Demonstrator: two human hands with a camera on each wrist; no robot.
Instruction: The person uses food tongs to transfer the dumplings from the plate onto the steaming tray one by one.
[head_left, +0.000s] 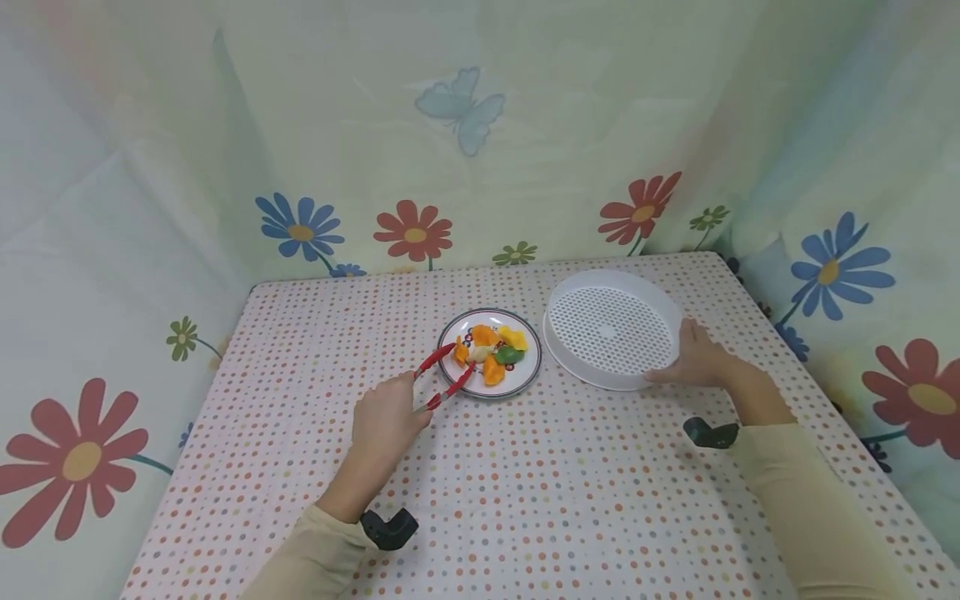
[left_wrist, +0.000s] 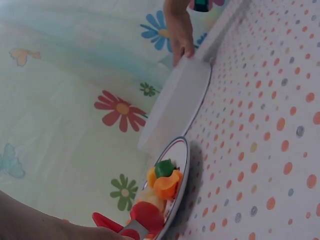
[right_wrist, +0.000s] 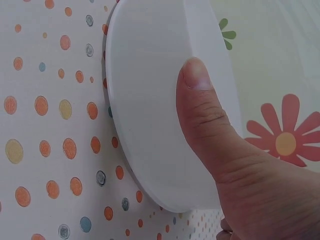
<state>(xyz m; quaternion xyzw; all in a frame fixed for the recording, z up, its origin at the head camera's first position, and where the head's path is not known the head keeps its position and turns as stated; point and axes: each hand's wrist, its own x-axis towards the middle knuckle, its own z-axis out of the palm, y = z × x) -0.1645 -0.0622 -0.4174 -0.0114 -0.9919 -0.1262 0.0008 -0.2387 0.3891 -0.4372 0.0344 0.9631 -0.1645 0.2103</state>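
My left hand [head_left: 386, 417] grips a pair of tongs [left_wrist: 148, 218] with red tips. Their two arms stand apart, and the tips reach over the left part of a round plate [head_left: 514, 386]. Between and beside the tips lies a cream-coloured piece [head_left: 481, 354]. Around it on the plate are orange pieces [left_wrist: 166, 185], a yellow piece [head_left: 513, 337] and a green piece [left_wrist: 164, 168]. On the right, my right hand [head_left: 701, 358] holds the side of a round white sieve [head_left: 611, 329] with a perforated base. Its thumb [right_wrist: 205, 110] lies along the sieve's outer wall.
The sieve stands right beside the plate, on a table [head_left: 525, 492] covered with a dotted cloth. A curtain [head_left: 562, 108] printed with flowers and a butterfly hangs behind the table and along both sides. Each wrist carries a dark camera mount [head_left: 390, 529].
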